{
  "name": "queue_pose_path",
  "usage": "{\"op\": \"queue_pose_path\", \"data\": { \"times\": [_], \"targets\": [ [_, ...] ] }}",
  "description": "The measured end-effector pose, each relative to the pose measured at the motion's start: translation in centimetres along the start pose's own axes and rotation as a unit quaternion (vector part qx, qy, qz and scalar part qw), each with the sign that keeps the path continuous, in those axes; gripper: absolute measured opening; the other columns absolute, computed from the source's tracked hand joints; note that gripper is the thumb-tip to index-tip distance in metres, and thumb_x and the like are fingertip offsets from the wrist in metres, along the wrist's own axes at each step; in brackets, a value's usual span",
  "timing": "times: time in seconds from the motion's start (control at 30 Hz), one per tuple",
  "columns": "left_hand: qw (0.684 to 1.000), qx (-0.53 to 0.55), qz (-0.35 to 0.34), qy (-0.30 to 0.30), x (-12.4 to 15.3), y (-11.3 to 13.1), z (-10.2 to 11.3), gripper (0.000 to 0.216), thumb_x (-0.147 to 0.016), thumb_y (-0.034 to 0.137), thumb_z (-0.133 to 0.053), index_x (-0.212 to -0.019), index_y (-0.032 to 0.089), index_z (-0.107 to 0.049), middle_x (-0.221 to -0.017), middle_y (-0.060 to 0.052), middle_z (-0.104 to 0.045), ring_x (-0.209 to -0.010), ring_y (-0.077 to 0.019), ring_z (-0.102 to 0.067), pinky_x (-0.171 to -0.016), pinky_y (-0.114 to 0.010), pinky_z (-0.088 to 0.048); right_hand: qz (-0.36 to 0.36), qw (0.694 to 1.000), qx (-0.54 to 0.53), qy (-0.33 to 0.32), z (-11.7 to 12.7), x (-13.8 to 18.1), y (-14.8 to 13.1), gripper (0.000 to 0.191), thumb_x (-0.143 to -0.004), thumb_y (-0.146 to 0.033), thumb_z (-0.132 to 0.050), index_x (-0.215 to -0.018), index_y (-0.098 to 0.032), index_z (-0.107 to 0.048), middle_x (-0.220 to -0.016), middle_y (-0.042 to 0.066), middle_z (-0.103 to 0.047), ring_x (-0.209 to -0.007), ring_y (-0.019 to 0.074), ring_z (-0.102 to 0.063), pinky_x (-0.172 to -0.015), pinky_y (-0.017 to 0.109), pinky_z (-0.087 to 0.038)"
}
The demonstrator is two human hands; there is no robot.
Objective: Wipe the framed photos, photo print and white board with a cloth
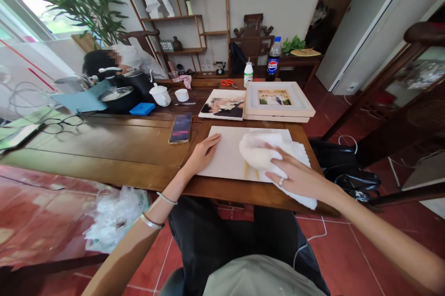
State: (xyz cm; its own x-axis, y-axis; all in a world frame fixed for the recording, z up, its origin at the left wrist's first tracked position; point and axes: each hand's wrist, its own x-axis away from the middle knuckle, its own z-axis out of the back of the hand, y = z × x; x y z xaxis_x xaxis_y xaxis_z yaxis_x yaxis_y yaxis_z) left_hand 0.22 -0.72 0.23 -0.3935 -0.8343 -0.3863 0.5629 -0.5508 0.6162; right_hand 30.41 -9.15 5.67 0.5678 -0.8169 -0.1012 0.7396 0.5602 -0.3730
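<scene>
A pale photo panel [225,157] lies flat on the brown wooden table in front of me. My left hand [203,154] rests on its left edge, fingers stretched out and holding nothing. Bunched under my right hand [292,173] is a white towel [259,150], pressed onto the panel's right half; its loose end hangs past the near edge. The towel covers much of the panel's picture, so only a small yellowish patch shows. Just beyond lie another photo panel [224,105] and a cream picture frame [302,99].
A phone [181,128] lies left of the panel. Farther back are a white teapot [160,95], a small white cup [181,95], a blue box [142,109], orange-handled scissors [228,83], a white bottle [248,74] and a cola bottle [273,61]. Another person [104,61] is behind the pots.
</scene>
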Motion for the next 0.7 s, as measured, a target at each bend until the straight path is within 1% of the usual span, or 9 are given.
{"op": "queue_pose_path", "data": {
  "times": [0.07, 0.13, 0.2, 0.27, 0.4, 0.5, 0.6, 0.7],
  "targets": [
    [1.0, 0.001, 0.001, 0.0, 0.0, 0.0, 0.0, 0.04, -0.091, 0.032, -0.041, -0.124, 0.015, -0.058, -0.135, -0.009, -0.051, -0.128, -0.0234, -0.044, -0.111, -0.04, -0.032, -0.033, 0.999, 0.011, 0.006, -0.2, -1.0, 1.2, 0.042, -0.09, -0.044, -0.043, -0.117, -0.017, -0.059, -0.143, 0.011, -0.041, -0.137, 0.0329, -0.02, -0.113, 0.053, -0.016],
    [1.0, -0.003, 0.001, 0.0, 0.0, 0.1, 0.0, 0.04, -0.091, 0.032, -0.04, -0.124, 0.015, -0.058, -0.135, -0.009, -0.051, -0.128, -0.0228, -0.044, -0.111, -0.04, -0.032, -0.071, 0.997, -0.002, -0.006, -0.4, -2.2, 2.3, 0.05, -0.09, -0.048, -0.039, -0.127, -0.017, -0.053, -0.141, 0.012, -0.044, -0.138, 0.0339, -0.018, -0.112, 0.054, -0.016],
    [1.0, -0.007, 0.001, -0.001, 0.0, 0.0, 0.0, 0.041, -0.091, 0.031, -0.04, -0.124, 0.014, -0.057, -0.136, -0.009, -0.051, -0.129, -0.0221, -0.044, -0.111, -0.039, -0.031, -0.104, 0.994, -0.017, -0.008, -0.6, -3.6, 3.4, 0.055, -0.091, -0.05, -0.036, -0.134, -0.017, -0.046, -0.143, 0.011, -0.041, -0.138, 0.0339, -0.016, -0.111, 0.053, -0.02],
    [1.0, -0.009, 0.002, -0.001, 0.0, 0.0, 0.0, 0.041, -0.091, 0.03, -0.04, -0.125, 0.013, -0.057, -0.136, -0.01, -0.051, -0.129, -0.0216, -0.044, -0.112, -0.038, -0.031, -0.113, 0.993, -0.024, -0.004, -0.7, -5.2, 4.3, 0.058, -0.091, -0.051, -0.036, -0.138, -0.017, -0.041, -0.146, 0.01, -0.036, -0.139, 0.033, -0.015, -0.111, 0.051, -0.019],
    [1.0, -0.009, 0.005, -0.003, 0.0, 0.0, 0.1, 0.04, -0.091, 0.031, -0.04, -0.125, 0.016, -0.056, -0.136, -0.008, -0.051, -0.128, -0.0211, -0.045, -0.111, -0.038, -0.032, -0.121, 0.991, -0.058, 0.013, -0.7, -7.4, 5.0, 0.06, -0.089, -0.052, -0.039, -0.139, -0.02, -0.039, -0.149, 0.008, -0.031, -0.139, 0.0313, -0.017, -0.112, 0.049, -0.019],
    [1.0, -0.014, 0.005, -0.005, 0.0, 0.0, 0.1, 0.04, -0.091, 0.031, -0.04, -0.125, 0.016, -0.056, -0.136, -0.008, -0.051, -0.128, -0.021, -0.045, -0.111, -0.038, -0.032, -0.102, 0.992, -0.078, 0.01, -0.7, -6.8, 4.1, 0.054, -0.089, -0.048, -0.042, -0.136, -0.02, -0.044, -0.147, 0.009, -0.034, -0.137, 0.0316, -0.023, -0.109, 0.051, -0.023],
    [1.0, -0.014, 0.002, -0.005, 0.0, 0.1, 0.1, 0.041, -0.092, 0.031, -0.039, -0.125, 0.016, -0.056, -0.136, -0.008, -0.05, -0.128, -0.0216, -0.045, -0.111, -0.039, -0.032, -0.06, 0.995, -0.079, -0.019, -0.6, -4.3, 1.9, 0.047, -0.088, -0.043, -0.046, -0.127, -0.02, -0.053, -0.144, 0.011, -0.038, -0.135, 0.0325, -0.028, -0.107, 0.053, -0.027],
    [1.0, -0.01, -0.001, -0.001, 0.0, 0.2, 0.0, 0.04, -0.091, 0.032, -0.04, -0.124, 0.016, -0.057, -0.136, -0.008, -0.051, -0.128, -0.0221, -0.045, -0.111, -0.039, -0.032, -0.004, 0.995, -0.081, -0.059, -0.2, -1.4, -0.2, 0.038, -0.088, -0.04, -0.047, -0.118, -0.02, -0.059, -0.141, 0.01, -0.044, -0.134, 0.0319, -0.029, -0.107, 0.051, -0.028]
  ]
}}
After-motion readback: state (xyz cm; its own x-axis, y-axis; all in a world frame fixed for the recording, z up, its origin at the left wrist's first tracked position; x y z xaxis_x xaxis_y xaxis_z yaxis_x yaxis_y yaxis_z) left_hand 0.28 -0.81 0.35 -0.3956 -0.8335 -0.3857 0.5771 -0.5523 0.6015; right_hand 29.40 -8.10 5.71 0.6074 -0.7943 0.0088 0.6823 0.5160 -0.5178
